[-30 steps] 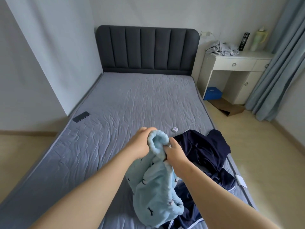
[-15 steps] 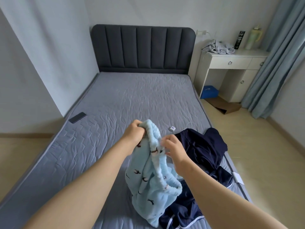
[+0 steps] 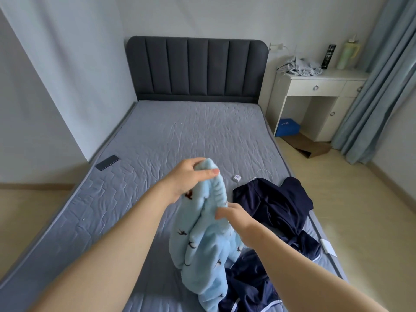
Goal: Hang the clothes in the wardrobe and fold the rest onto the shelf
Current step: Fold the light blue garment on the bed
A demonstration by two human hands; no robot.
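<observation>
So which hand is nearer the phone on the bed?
Left. The left hand grips the blue fleece right of the phone; the right hand sits farther right, beside the navy clothes.

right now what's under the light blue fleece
The navy garment and grey mattress show beneath the light blue fleece; whatever its hanging folds cover is hidden.

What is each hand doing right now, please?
Left hand: closed, holding the blue fleece garment.
Right hand: on the garment; grip cannot be told.
</observation>
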